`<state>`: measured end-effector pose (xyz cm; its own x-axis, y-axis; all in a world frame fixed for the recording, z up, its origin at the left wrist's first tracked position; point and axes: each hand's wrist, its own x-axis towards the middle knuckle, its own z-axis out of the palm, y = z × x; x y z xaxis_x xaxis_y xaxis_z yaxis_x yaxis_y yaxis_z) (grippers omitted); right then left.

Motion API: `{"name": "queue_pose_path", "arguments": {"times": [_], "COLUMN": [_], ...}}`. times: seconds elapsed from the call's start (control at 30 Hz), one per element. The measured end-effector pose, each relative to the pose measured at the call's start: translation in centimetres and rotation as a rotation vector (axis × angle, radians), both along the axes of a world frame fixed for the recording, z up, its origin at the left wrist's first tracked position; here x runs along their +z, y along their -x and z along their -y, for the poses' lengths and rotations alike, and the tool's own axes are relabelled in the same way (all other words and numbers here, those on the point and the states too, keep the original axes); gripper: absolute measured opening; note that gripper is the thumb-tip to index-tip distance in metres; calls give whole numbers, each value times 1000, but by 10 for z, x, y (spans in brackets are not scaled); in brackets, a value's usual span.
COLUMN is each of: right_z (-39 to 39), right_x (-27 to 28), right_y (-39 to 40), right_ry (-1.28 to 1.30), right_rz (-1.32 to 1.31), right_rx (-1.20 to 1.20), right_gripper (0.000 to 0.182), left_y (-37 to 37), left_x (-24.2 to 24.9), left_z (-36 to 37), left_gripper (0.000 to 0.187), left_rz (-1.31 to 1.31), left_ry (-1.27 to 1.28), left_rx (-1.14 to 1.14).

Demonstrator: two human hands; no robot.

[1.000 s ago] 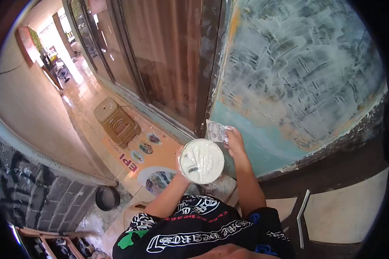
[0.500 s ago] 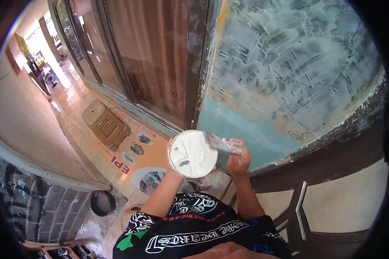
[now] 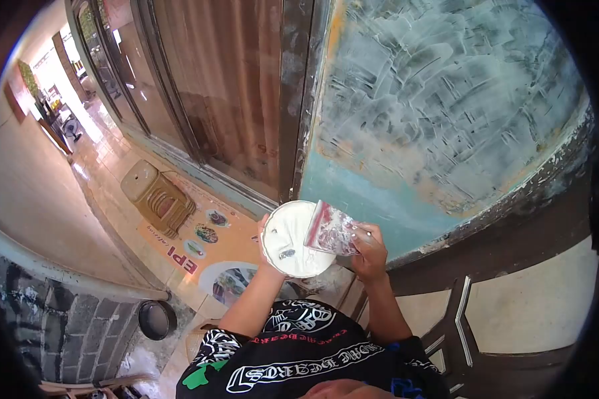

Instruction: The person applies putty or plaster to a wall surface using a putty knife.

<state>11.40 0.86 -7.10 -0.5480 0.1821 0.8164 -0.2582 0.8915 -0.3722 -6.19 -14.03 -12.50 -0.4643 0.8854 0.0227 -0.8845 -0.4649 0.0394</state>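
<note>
My left hand [image 3: 266, 256] supports a round tub of white putty [image 3: 287, 233] from its left side, most of the fingers hidden beneath and behind it. A dark smudge shows in the putty's surface. In my right hand [image 3: 371, 251] is a flat, reddish, see-through putty scraper [image 3: 333, 229] smeared with white. Its blade edge lies over the right part of the tub, at the putty. Ahead and to the right stands a wall [image 3: 439, 100] with streaky grey-white putty strokes over blue-green paint.
Stacked brown plastic stools [image 3: 158, 193] stand on an orange printed banner [image 3: 180, 233] at left. A black round container [image 3: 157, 319] sits by a grey block wall [image 3: 80, 319]. A dark-framed window [image 3: 226, 100] borders the wall; a dark-and-cream panel [image 3: 512, 312] is at lower right.
My right hand has turned the scraper so its broad face shows, and its blade has moved left and down over the putty. The tub stays in my left hand; the view has shifted slightly.
</note>
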Motion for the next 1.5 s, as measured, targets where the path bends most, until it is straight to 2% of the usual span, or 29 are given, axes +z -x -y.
{"name": "queue_pose_path", "arguments": {"times": [0.1,0.17,0.2,0.33,0.43,0.5,0.53,0.57,0.63,0.67,0.7,0.73,0.77,0.83,0.9,1.03,1.1,1.17,1.2,1.23,1.33,1.43,1.5], "right_z": [-1,-3,-15,-38,-50,-54,-50,-46,-42,-52,-47,-37,-28,-25,-32,-14,-22,-25,-21,-21,-24,-33,-41], "right_x": [-2,0,-23,-54,-65,-67,-54,-41,-14,-13,-2,20,41,53,49,79,71,66,71,74,81,71,72], "right_y": [1,0,1,-1,-11,-14,-19,-20,-14,-21,-20,-19,-17,-9,-2,23,28,28,29,29,26,28,26], "right_ry": [-9,29,23,52,45,285,530,532,895,933,937,1060,1178,1168,1107,1070,1026,913,787,785,1004,942,939], "right_rz": [19,102,39,34,180,100,167,172,-137,-140,-143,-216,-289,-245,42,160,207,377,330,329,299,428,439], "right_rx": [-55,-158,-176,-317,-432,-508,-464,-465,-199,-99,-105,25,155,158,109,126,100,4,-20,-21,50,27,51], "right_gripper": [37,26,21,20,19,7,8,8,15,21,21,23,25,28,30,32,33,31,29,29,28,26,28], "left_y": [-4,-2,-2,-4,-7,-4,-4,4,1,-2,-5,-6,-5,-3,-4,-15,-15,-15,-15,-15,-15,-17,-14], "left_x": [11,5,0,1,10,11,18,-3,11,22,39,48,49,44,44,60,58,57,57,57,59,65,60], "left_z": [0,2,2,2,2,4,7,3,3,2,1,-2,-5,-13,-22,-28,-31,-32,-33,-33,-35,-36,-36], "left_gripper": [62,62,62,64,68,70,70,70,72,72,72,71,71,71,72,75,76,76,77,77,77,78,77], "left_rz": [10,11,13,-22,-4,-3,-16,12,8,9,-11,-30,-31,-31,-24,-60,-60,-60,-60,-59,-38,-88,-24], "left_ry": [93,17,21,32,74,16,-82,55,3,9,-154,-317,-300,-11,-28,-59,-100,-139,-91,-45,-163,-211,-98], "left_rx": [7,-48,-57,-76,-75,-49,-96,-40,-39,-45,-115,-185,-194,-135,-159,-178,-185,-192,-168,-144,-199,-227,-187]}}
